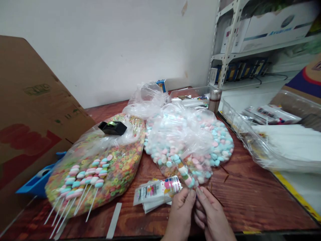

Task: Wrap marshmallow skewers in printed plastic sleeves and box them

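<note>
Both my hands are low in the middle of the view. My left hand [180, 214] and my right hand [210, 214] pinch the lower end of a marshmallow twist skewer [186, 173] in a transparent sleeve, which tilts up and to the left. Just left of my left hand lies a stack of printed candy packets [156, 194]. Behind my hands sits a big plastic bag of pink and blue marshmallows [190, 140]. A bag of colourful cereal rings [112, 167] lies to the left, with several unwrapped marshmallow skewers [84, 179] on it.
Everything lies on a worn reddish wooden table [240, 187]. A black tape dispenser [112, 128] rests on the cereal bag. A cardboard sheet [32, 100] and blue holder [37, 182] stand left; a steel flask [215, 100] stands behind; a plastic tray [276, 140] sits right, below white shelving [232, 43].
</note>
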Available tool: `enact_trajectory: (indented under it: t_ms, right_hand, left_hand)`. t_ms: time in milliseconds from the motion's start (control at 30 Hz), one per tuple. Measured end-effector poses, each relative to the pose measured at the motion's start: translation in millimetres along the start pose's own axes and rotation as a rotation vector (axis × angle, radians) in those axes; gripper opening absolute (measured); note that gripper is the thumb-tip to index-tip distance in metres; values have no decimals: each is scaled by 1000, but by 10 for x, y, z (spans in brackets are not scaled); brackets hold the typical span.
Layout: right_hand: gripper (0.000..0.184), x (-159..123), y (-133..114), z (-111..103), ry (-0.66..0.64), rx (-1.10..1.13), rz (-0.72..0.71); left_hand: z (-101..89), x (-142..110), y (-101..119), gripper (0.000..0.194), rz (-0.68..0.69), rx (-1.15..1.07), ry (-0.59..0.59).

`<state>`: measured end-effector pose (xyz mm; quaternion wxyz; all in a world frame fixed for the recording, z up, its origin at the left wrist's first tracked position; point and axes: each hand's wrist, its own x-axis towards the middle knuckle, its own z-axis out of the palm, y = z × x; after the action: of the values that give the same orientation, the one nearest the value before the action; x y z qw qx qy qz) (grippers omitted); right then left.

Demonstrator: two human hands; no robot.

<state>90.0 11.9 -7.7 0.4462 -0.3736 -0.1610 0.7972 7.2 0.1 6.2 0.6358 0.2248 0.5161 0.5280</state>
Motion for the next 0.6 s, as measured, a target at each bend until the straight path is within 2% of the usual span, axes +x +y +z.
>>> enact_trajectory:
  t_ms: [133, 200, 267, 300, 400, 467, 600]
  right_hand:
    - [45, -29, -110, -56, -239, 100, 297]
    - [45, -30, -129, -84, -331, 108, 450]
    - [44, -20, -108, -102, -348, 99, 503]
    - [42, -13, -83, -105, -323, 76, 458]
    - [41, -4, 19, -91, -222, -79, 126]
    - [40, -8, 75, -68, -214, -160, -38]
    - [42, -37, 52, -11, -296, -156, 41]
  left_hand:
    - [-86, -32, 162, 24, -52, -159, -134]
    - [-113, -33, 215, 25, -68, -197, -138]
    - [-119, -26, 236, 28, -90, -207, -93]
    - [-114, -21, 241, 29, -106, -200, -68]
    - [-79, -15, 257, 29, -95, -161, 25]
    - [-52, -17, 272, 29, -76, -161, 67]
    - [-25, -24, 277, 27, -123, -243, 14]
